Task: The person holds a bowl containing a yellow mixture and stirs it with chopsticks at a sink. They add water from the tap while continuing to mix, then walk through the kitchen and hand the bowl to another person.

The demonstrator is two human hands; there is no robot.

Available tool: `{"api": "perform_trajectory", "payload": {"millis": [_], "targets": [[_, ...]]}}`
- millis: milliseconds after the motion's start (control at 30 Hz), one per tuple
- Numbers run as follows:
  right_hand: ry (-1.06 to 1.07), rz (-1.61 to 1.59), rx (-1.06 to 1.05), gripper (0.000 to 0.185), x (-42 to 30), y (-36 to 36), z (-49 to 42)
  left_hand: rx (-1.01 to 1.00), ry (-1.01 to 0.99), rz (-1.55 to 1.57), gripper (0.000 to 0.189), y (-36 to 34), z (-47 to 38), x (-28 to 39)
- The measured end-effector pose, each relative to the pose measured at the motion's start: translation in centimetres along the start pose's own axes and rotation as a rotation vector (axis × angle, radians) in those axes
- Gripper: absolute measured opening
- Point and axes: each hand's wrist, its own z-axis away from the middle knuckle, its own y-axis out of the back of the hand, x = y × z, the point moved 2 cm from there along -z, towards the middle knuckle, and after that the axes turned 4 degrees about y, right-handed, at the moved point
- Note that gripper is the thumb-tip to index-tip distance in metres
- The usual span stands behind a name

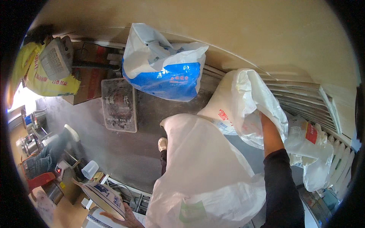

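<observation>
My right forearm [269, 129], in a dark sleeve, reaches into the mouth of an upright white woven sack [222, 107] with red print. The sack's folded rim hides the right hand, so its grip cannot be seen. At the lower left, my left hand [129, 218] holds a white bowl [104, 196] with blue patterns, tilted on its side. Between the two arms, a white apron-like sheet [205, 165] with a green patch spreads below me. One light-coloured shoe [162, 144] shows beside its edge.
A blue-and-white sack [168, 77] stands open against the wall, beside a dark flat panel [119, 105] bearing writing. Filled plastic bags [302, 139] and leaning boards [310, 105] line the right. Someone's jeans-clad leg [42, 162], a clear plastic cup [90, 169] and a yellow bag [51, 81] are left.
</observation>
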Motion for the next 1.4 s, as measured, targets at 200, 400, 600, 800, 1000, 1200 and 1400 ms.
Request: {"api": "perform_trajectory", "payload": {"millis": [200,400,600,800,1000,1200,1400], "targets": [[-0.066,-0.81,-0.255,0.03,0.7,5.9,8.5,-0.168,-0.199,0.001,0.081,-0.7,-3.9,2.0],[0.006,-1.392,-0.754,0.032,-8.8,13.0,22.1,-0.7,0.464,1.144,0.076,-4.1,-7.0,7.0],[0.065,-1.245,-0.786,0.015,-30.1,15.6,40.6,-0.775,0.633,0.949,0.071,-5.8,-8.1,12.8],[0.113,-1.234,-0.864,0.013,-49.7,6.9,56.7,-1.115,0.504,1.203,0.067,-6.2,-8.5,17.9],[0.437,-0.909,-0.858,0.008,-61.2,-4.7,66.6,-1.055,0.446,1.261,0.068,-2.2,-7.8,20.4],[0.679,-0.607,-0.584,0.016,-61.7,-8.3,70.7,-0.896,0.569,1.161,0.074,2.2,-8.2,19.5],[0.478,-0.878,-0.825,0.015,-59.5,-6.8,71.5,-0.948,0.422,1.259,0.068,4.8,-5.7,20.3]]}}
